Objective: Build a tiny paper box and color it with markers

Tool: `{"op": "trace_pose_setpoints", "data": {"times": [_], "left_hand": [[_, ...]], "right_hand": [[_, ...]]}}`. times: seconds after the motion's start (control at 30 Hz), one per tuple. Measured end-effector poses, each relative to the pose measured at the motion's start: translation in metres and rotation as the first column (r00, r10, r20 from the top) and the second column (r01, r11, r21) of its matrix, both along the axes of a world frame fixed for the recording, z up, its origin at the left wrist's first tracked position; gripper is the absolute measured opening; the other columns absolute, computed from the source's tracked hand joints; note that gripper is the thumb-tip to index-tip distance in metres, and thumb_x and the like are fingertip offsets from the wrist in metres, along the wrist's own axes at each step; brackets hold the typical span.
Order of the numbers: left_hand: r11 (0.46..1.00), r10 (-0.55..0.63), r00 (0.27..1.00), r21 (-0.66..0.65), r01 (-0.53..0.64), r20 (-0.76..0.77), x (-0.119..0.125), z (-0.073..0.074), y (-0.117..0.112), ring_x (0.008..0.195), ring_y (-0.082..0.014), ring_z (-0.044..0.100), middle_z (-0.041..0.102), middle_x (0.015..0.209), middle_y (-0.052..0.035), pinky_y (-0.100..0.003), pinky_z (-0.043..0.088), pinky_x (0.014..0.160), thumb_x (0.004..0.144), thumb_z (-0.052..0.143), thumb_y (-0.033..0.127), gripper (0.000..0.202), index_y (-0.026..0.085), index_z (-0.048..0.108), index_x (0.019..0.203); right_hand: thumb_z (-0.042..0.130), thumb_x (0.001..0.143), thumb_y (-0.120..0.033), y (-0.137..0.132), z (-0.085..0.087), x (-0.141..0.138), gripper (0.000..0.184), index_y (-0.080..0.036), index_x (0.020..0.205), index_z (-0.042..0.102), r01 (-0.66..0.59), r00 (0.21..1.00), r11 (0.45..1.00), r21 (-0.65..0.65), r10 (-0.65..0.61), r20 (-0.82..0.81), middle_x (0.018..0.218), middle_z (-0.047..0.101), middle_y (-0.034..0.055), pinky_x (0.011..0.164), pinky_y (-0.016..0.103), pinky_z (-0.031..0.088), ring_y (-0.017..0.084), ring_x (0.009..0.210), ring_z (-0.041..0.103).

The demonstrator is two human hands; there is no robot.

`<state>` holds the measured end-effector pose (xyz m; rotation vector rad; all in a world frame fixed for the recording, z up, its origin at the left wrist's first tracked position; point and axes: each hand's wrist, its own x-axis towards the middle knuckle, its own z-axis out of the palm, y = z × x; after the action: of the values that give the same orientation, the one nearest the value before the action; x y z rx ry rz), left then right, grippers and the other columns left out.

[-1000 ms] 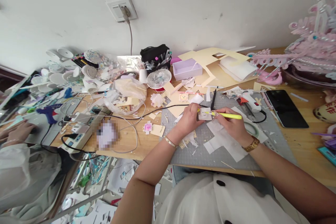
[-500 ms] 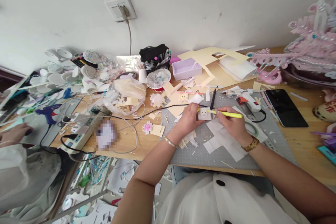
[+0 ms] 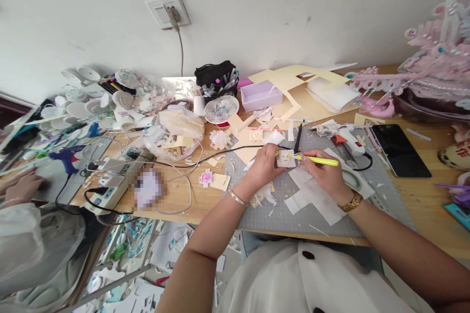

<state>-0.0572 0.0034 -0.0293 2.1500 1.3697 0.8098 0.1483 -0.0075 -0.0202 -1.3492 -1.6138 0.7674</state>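
1. Here's the left hand (image 3: 265,164), fingers pinching a small pale square (image 3: 286,158) by its edge, apparently to steady it with the drawn smile facing up. A yellow bit (image 3: 276,153) shows at those fingertips, perhaps a cap.
2. The right hand (image 3: 325,173) grips a yellow pen (image 3: 319,160) in a writing hold, its tip at the square's right part; whether it touches, one cannot tell. Holding it low probably gives control on so small a face.
3. Square and hands sit above the grey mat (image 3: 264,220), likely there to guard the wood (image 3: 183,211). It's gridded, smooth, littered with shreds.
4. Under the right hand lies thin, whitish paper (image 3: 316,200), angular, almost cross-shaped. A slim black pen (image 3: 298,138) rests just beyond the square, seemingly kept within reach.
5. Farther right, a white glue gun (image 3: 350,141) and a flat, glossy phone (image 3: 402,150).
6. At the back: stiff cream card (image 3: 279,78) with cut-outs, a lilac box (image 3: 261,98), and crinkled, see-through plastic (image 3: 176,129) to the left.
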Motion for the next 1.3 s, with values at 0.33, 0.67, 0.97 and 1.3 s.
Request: {"op": "trace_pose_setpoints", "data": {"times": [0.33,0.67,0.97,1.3], "left_hand": [[1.0,-0.007,1.0,0.02,0.007,-0.007,-0.0001,0.0003,-0.0002,0.104,-0.0278,0.062,0.061,0.11,-0.0098,-0.043,0.051,0.089,0.076,0.079,0.023,0.047,0.022,0.046,0.108],[1.0,0.013,1.0,-0.023,-0.014,-0.013,0.0009,0.0028,0.0001,0.105,-0.0282,0.061,0.061,0.109,-0.01,-0.042,0.05,0.09,0.074,0.081,0.022,0.047,0.021,0.046,0.106],[1.0,0.016,1.0,-0.014,-0.016,-0.002,0.0009,0.0019,0.0001,0.105,-0.0278,0.061,0.061,0.109,-0.0097,-0.042,0.05,0.09,0.074,0.081,0.021,0.046,0.021,0.047,0.106],[1.0,0.011,1.0,0.015,-0.01,-0.023,0.0008,0.0008,0.0008,0.102,-0.027,0.062,0.061,0.106,-0.0092,-0.042,0.051,0.088,0.074,0.081,0.022,0.047,0.021,0.046,0.105]], "right_hand": [[0.061,0.083,-0.032,-0.0007,0.0018,0.0,0.012,-0.024,0.081,0.069,-0.018,0.999,0.998,0.054,0.016,0.037,0.074,0.073,0.0025,0.056,0.029,0.048,0.017,0.061,0.062],[0.062,0.081,-0.034,-0.0001,0.0017,-0.0004,0.011,-0.025,0.075,0.066,0.032,0.999,0.999,0.017,-0.032,0.014,0.063,0.068,0.0003,0.051,0.029,0.044,0.017,0.055,0.057],[0.062,0.081,-0.033,0.0,0.0032,-0.0015,0.011,-0.024,0.077,0.067,0.031,0.999,0.999,0.022,-0.03,-0.019,0.063,0.067,-0.0001,0.051,0.027,0.043,0.016,0.054,0.056],[0.061,0.082,-0.032,0.0001,0.0019,-0.0004,0.011,-0.024,0.079,0.067,0.014,1.0,0.999,0.037,-0.014,0.007,0.068,0.07,0.0009,0.054,0.028,0.044,0.016,0.058,0.058]]}}
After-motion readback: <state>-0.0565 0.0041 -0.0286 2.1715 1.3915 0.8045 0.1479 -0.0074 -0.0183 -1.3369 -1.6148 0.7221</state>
